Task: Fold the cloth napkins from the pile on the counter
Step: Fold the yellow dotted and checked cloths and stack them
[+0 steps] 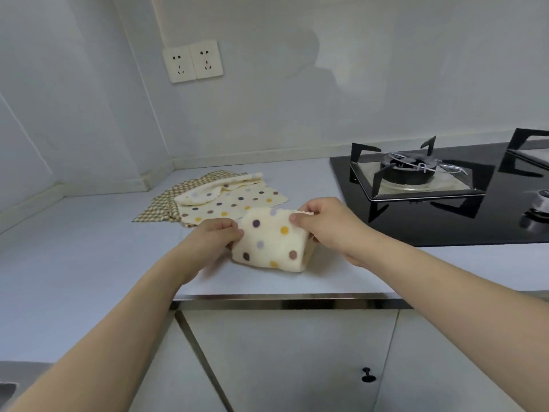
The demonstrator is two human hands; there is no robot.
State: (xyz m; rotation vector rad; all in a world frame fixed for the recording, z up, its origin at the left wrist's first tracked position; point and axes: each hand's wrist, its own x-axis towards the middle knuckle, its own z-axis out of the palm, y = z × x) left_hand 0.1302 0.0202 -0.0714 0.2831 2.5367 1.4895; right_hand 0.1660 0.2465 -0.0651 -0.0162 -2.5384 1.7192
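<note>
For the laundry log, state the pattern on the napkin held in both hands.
Cream napkin with purple, yellow, lilac and brown polka dots, seen in the head view.

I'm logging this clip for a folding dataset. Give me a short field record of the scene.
in hand: dotted napkin, folded
left hand: pinches its left edge
right hand: pinches its top right corner
pile: dotted and checked napkins, behind the hands
surface: counter
right of hands: stove
wall: sockets
</note>
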